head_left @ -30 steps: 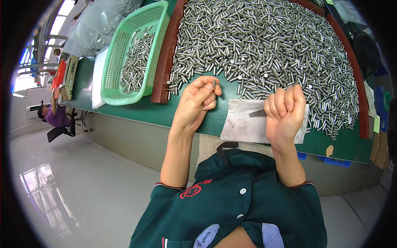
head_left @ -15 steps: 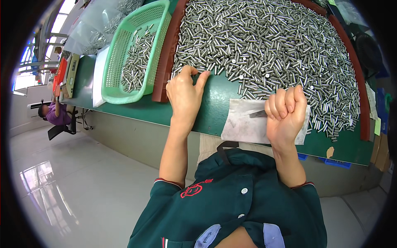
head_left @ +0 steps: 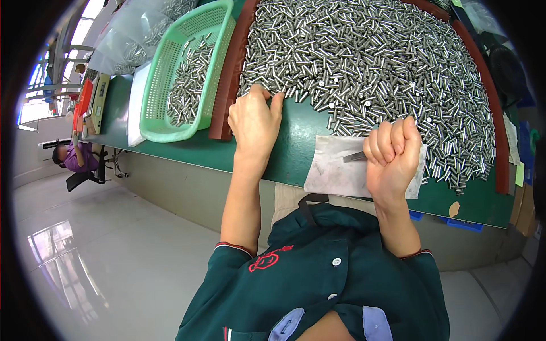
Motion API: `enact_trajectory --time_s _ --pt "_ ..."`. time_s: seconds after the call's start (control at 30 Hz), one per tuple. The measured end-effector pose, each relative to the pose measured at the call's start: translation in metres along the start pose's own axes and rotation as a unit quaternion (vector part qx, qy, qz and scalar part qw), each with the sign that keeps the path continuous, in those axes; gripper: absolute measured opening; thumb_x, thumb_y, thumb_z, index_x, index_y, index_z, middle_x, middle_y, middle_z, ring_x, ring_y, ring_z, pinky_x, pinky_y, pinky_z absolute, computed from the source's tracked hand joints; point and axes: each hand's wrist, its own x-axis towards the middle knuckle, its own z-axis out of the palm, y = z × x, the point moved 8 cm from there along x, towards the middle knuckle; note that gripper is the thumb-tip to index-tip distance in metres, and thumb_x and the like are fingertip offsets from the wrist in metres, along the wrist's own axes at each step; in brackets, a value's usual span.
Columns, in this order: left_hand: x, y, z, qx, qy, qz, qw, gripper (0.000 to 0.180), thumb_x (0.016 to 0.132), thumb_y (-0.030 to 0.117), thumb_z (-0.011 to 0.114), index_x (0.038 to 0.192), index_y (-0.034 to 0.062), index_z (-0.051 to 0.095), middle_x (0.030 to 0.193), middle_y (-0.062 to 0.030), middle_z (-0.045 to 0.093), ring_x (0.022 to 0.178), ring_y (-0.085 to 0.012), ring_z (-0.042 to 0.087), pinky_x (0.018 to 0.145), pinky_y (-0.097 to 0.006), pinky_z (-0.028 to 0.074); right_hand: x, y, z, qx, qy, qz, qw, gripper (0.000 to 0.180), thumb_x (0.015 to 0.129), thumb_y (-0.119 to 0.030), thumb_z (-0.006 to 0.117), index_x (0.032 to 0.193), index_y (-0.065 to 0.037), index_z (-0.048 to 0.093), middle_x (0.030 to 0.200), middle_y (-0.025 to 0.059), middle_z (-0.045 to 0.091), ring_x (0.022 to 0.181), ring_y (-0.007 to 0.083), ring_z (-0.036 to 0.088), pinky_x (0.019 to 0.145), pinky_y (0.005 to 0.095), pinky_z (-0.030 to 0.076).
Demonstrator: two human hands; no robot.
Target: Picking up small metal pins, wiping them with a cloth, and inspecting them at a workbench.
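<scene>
Our left hand (head_left: 253, 122) curls at the pins (head_left: 364, 62), contents hidden; our right hand (head_left: 393, 156) clenches a tool (head_left: 354, 156)!

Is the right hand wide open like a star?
No, the right hand is curled shut, with a flat metal strip poking out.

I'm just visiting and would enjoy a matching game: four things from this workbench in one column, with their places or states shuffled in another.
Column one
1. Left hand
2. Right hand
3. Green basket
4. Pale sheet

Column two
A. Closed, with a thin grey tool sticking out
B. Lying flat on the green tabletop
C. Back showing, at the near edge of the pile of metal pins
D. Left of a reddish-brown strip

Right pairs: 1-C, 2-A, 3-D, 4-B
</scene>
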Motion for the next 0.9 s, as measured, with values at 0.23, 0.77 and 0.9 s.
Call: enact_trajectory --time_s 0.23,0.77,0.9 --pt "-0.004 0.004 0.0 -0.019 -0.051 -0.021 0.998 0.013 0.069 0.011 0.059 0.073 -0.0007 0.058 0.06 -0.0192 0.057 0.056 -0.0351 0.056 0.055 -0.043 0.045 0.0 -0.001 -0.001 -0.006 0.002 0.0 1.0 0.04 0.092 -0.024 0.03 0.054 -0.012 0.026 0.043 -0.0019 0.026 0.038 0.0064 0.017 0.037 0.022 0.017" --pt "-0.006 0.02 0.002 -0.189 -0.106 0.068 0.974 0.008 0.072 0.008 0.058 0.07 0.0026 0.053 0.048 -0.0024 0.042 0.04 -0.0112 0.041 0.04 -0.025 0.033 0.0 -0.001 -0.001 -0.004 0.009 0.003 1.0 0.041 0.091 -0.024 0.03 0.053 -0.012 0.027 0.043 -0.0016 0.025 0.038 0.0067 0.017 0.037 0.0229 0.016" --pt "-0.038 0.021 0.042 -0.731 -0.282 -0.194 0.59 0.007 0.084 0.007 0.05 0.081 0.0013 0.051 0.068 -0.0044 0.054 0.045 -0.0021 0.029 0.04 -0.017 0.023 0.0 0.0 -0.004 -0.001 0.017 0.011 1.0 0.041 0.091 -0.025 0.03 0.052 -0.012 0.026 0.043 -0.0012 0.025 0.038 0.0068 0.017 0.037 0.0228 0.016"
